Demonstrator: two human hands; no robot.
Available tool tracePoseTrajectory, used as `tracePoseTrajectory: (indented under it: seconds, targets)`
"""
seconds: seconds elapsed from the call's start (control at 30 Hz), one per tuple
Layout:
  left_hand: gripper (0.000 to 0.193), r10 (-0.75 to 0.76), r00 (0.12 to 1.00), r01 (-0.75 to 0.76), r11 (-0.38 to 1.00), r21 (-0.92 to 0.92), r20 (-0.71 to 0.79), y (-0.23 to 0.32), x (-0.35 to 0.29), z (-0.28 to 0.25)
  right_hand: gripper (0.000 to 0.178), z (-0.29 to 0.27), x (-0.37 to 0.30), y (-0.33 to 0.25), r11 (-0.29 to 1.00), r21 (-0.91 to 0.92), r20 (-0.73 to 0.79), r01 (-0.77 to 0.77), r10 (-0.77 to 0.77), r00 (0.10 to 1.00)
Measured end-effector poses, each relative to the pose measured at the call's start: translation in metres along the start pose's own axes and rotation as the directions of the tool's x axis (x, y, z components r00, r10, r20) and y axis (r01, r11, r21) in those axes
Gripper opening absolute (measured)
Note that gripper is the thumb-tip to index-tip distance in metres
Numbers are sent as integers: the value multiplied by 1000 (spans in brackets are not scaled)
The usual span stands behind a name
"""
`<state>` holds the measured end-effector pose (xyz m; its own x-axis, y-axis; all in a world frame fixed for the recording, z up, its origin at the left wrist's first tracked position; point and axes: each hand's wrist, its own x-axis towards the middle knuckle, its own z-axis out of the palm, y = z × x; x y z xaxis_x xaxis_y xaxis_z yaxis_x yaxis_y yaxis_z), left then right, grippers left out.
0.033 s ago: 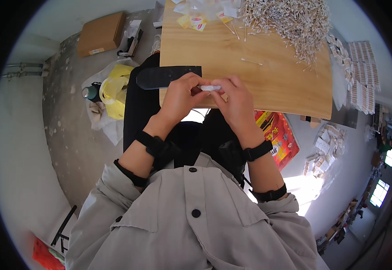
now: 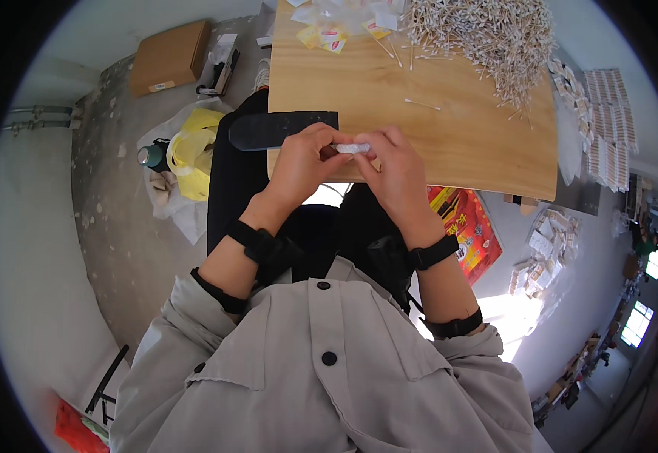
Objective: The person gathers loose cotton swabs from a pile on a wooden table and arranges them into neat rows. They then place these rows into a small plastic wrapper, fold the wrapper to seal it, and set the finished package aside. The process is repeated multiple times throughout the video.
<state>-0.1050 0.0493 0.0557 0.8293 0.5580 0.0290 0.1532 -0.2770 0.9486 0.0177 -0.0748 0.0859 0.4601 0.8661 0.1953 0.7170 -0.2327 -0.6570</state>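
A small bundle of cotton swabs is held over the near edge of the wooden table, its white tips facing me in a row. My left hand grips it from the left with thumb and fingers. From the right, my right hand pinches the same bundle, and the fingers of both hands hide most of its sticks. One loose cotton swab lies on the table beyond my hands. Farther back at the right is a large heap of cotton swabs.
A dark flat panel juts past the table's left edge. Clear plastic bags and small yellow-and-white packets lie at the back. Packed swabs stand beyond the right edge. On the floor are a cardboard box and a yellow bag.
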Motion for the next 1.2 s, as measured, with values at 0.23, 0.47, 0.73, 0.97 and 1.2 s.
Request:
tracePoseTrajectory:
  seconds: [0.23,0.47,0.73,0.97,1.2]
  targets:
    - [24,-141,990,142,984,-110,17,3,-1,-2,16,-1,4,1,999,28,16,27,-28,999]
    - [23,-83,997,83,990,-116,5,-5,-3,-1,16,4,1,1,999,1,-22,32,-32,999]
    - [23,-156,986,154,987,36,57,0,0,-7,16,4,1,0,1000,15,-7,16,-15,1000]
    - [43,-104,992,95,989,-109,-73,8,-7,-5,24,-4,1,1,997,66,-7,-27,27,1000]
    - [50,234,951,-214,970,115,-203,72,-5,-33,35,-5,-25,11,8,931,347,-365,295,890]
